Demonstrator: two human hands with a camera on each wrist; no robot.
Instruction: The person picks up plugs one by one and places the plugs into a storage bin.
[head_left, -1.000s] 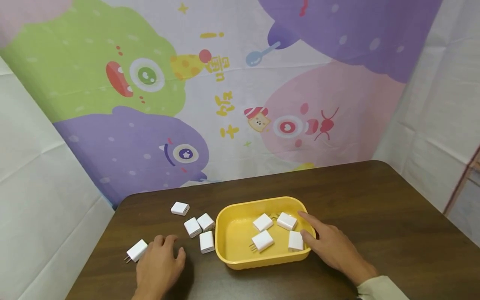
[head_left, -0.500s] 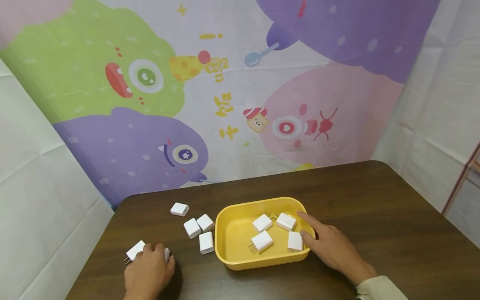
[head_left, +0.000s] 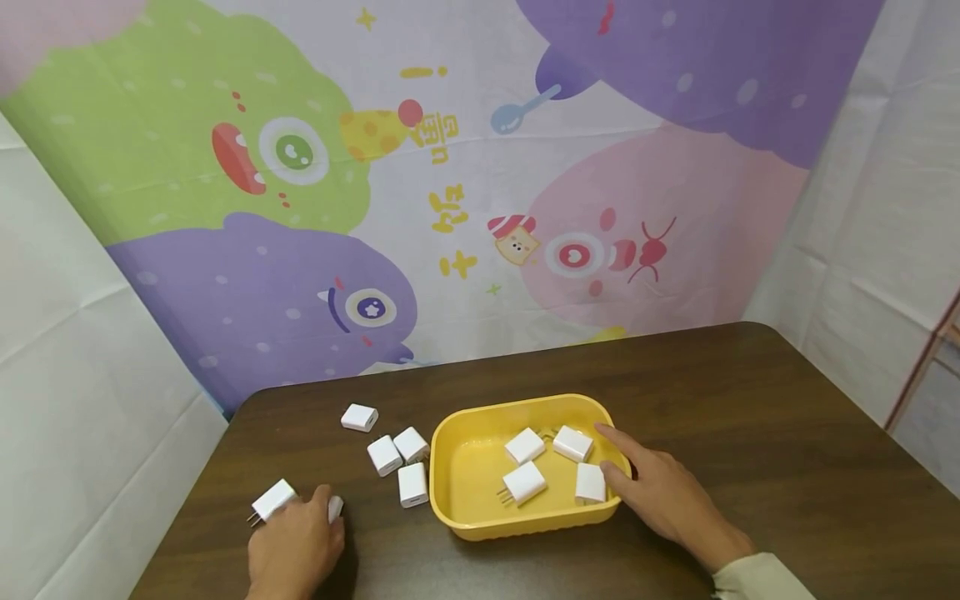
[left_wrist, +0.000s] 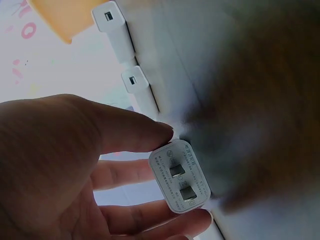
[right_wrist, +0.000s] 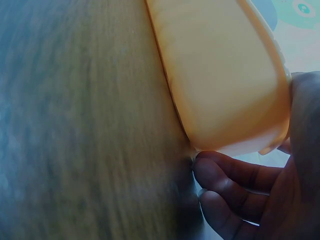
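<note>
My left hand (head_left: 294, 542), low on the left of the table, pinches a white charger (left_wrist: 181, 184) between thumb and fingers. Two flat metal prongs face the left wrist camera; in the head view my fingers hide most of this charger. Close beside the same hand lies another charger (head_left: 274, 500), its prongs pointing left. At the table's middle stands a yellow plastic basin (head_left: 517, 528) holding several white chargers (head_left: 524, 482). My right hand (head_left: 667, 492) grips the basin's right end, thumb over the rim, with curled fingers (right_wrist: 220, 172) against the outer wall.
Three chargers (head_left: 413, 485) sit close together by the basin's left side. One more charger (head_left: 360, 417) lies farther back. The dark wooden table (head_left: 750, 400) ends at a cartoon-printed cloth (head_left: 465, 317), and white cloth (head_left: 67, 350) hangs at the sides.
My left hand has moved slightly left and toward me, and its fingers have closed on a charger that the hand hid earlier. My right hand and the basin stay put.
</note>
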